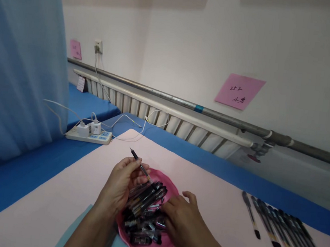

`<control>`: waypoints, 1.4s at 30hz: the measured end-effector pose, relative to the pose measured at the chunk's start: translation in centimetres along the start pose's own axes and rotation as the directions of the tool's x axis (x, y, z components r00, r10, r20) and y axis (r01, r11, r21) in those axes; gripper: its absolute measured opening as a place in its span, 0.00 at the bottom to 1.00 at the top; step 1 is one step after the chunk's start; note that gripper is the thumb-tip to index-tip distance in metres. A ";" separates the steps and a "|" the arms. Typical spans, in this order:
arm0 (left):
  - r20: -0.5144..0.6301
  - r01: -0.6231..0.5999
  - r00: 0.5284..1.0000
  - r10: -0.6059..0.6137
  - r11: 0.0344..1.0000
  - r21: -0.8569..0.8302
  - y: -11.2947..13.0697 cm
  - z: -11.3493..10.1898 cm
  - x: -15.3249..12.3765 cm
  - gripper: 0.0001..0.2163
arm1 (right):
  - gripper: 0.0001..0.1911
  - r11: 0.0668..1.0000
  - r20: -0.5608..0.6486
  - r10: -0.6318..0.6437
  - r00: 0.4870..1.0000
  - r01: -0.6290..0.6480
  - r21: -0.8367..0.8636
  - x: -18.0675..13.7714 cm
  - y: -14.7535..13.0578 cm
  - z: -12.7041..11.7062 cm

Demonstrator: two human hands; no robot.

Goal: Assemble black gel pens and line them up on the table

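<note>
My left hand [125, 180] pinches a clear-barrelled pen [142, 168] between thumb and fingers, its bare tip slanting up and to the left. The pen's lower end is over a pink bowl [173, 185] with a wavy rim. Inside the bowl lies a jumbled heap of black and clear pen parts [145, 202], some of them pen caps. My right hand [183, 216] reaches over the bowl's right side, fingers curled down into the heap. Its fingertips are partly hidden, so what they grip cannot be made out.
At right, several pens [284, 234] with black ends lie in a slanting row on the pale pink sheet [206, 183]. A white power strip [88, 136] with plugs and loose cables sits at left. Behind run a radiator [179, 127] and a metal pipe [162, 95]. Blue curtain [20, 65] hangs left.
</note>
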State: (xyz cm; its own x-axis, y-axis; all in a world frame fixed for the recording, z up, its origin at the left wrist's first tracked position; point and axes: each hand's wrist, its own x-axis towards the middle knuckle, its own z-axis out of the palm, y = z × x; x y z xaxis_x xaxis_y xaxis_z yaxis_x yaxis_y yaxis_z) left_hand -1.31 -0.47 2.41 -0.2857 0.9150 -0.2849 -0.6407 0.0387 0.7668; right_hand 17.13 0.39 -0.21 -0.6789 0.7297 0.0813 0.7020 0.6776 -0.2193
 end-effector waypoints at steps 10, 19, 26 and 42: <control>-0.009 -0.012 1.000 0.012 1.000 0.023 -0.1 0.1 0.1 0.04 | 0.10 0.995 -0.130 -0.007 0.992 -0.005 -0.095 0.3 0.5 0.5; 0.061 0.028 0.998 -0.033 0.996 0.082 -0.3 0.1 -0.2 0.05 | 0.10 0.996 -0.326 0.081 0.942 -0.085 0.004 0.8 1.0 0.5; 0.140 0.016 0.989 -0.049 0.973 0.231 -1.1 -0.1 0.2 0.07 | 0.09 0.991 -0.083 0.096 0.992 -0.104 -0.088 0.1 0.1 -0.2; 0.212 0.051 0.973 -0.095 0.978 0.203 -2.3 -0.3 0.9 0.10 | 0.11 0.985 -0.132 0.065 0.989 -0.085 -0.150 1.4 0.9 3.0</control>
State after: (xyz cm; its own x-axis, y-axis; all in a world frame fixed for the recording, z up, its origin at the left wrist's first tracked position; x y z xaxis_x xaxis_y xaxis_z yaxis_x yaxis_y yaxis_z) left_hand -0.29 0.14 0.25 -0.0661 0.9715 -0.2275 -0.4964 0.1657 0.8521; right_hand 16.11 1.77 -3.24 -0.5972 0.7782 0.1941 0.7815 0.6191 -0.0776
